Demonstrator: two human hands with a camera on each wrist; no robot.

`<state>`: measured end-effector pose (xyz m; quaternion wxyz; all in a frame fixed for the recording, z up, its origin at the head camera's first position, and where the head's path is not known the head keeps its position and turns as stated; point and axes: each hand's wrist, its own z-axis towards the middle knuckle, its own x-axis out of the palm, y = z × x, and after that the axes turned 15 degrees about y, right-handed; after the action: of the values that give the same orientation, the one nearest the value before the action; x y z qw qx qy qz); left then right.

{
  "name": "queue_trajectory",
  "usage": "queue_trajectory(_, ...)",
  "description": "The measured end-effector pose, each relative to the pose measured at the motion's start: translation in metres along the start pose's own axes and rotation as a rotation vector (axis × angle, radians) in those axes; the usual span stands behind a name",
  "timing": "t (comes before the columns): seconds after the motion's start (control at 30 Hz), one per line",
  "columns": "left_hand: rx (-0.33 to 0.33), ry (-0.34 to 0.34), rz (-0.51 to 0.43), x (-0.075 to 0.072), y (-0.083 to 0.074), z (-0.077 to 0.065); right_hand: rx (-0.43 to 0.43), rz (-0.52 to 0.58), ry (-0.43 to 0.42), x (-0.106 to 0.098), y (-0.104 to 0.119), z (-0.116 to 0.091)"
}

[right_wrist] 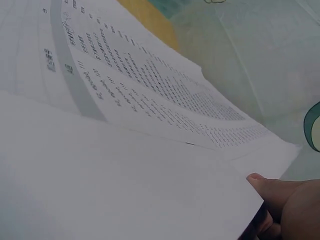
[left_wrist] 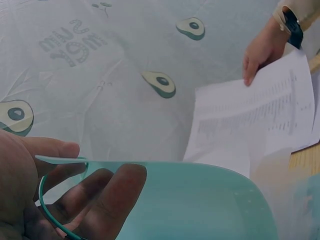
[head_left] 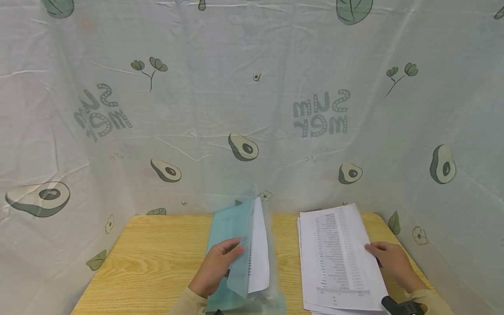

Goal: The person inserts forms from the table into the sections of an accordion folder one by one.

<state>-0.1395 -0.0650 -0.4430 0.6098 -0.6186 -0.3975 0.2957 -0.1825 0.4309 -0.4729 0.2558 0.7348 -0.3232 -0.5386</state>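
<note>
A translucent teal plastic folder (head_left: 228, 225) stands partly opened at the middle of the table. My left hand (head_left: 214, 267) pinches its front cover between thumb and fingers; in the left wrist view the cover (left_wrist: 200, 200) bends around those fingers. Inside the folder a white printed sheet (head_left: 258, 258) shows. On the right, my right hand (head_left: 393, 264) pinches the right edge of a printed sheet (head_left: 334, 258), its thumb on top. More paper lies under that sheet. In the right wrist view the sheet (right_wrist: 165, 95) curves up from the white paper (right_wrist: 110, 175) below it.
The wooden table (head_left: 157, 253) runs back to a pale curtain (head_left: 244, 100) printed with avocados, leaves and lettering, which also hangs along both sides. A dark band (head_left: 401, 306) sits on the right wrist.
</note>
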Motion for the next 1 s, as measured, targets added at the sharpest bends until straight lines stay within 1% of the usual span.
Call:
queue_trajectory(0.27,0.006,0.001,-0.003,0.001,-0.001,-0.001,-0.008,0.043,-0.018,-0.003,0.013,-0.003)
queue_trajectory(0.37,0.005,0.001,-0.005,0.000,-0.001,-0.001,0.004,0.060,-0.021,-0.004,0.018,-0.006)
queue_trajectory(0.53,0.003,-0.004,-0.002,0.000,-0.001,-0.001,0.014,0.134,-0.013,-0.002,0.025,-0.010)
queue_trajectory(0.7,0.005,-0.005,0.003,0.000,-0.001,-0.001,-0.014,0.256,0.023,0.003,0.035,-0.015)
queue_trajectory(0.8,0.006,-0.002,0.003,0.000,-0.001,-0.001,-0.036,0.315,0.062,0.005,0.043,-0.018)
queue_trajectory(0.9,0.007,0.003,0.001,-0.001,-0.001,-0.001,-0.048,0.334,0.091,0.007,0.051,-0.020)
queue_trajectory(1.0,0.010,0.005,0.001,0.000,-0.001,-0.001,-0.054,0.315,0.102,0.008,0.058,-0.022)
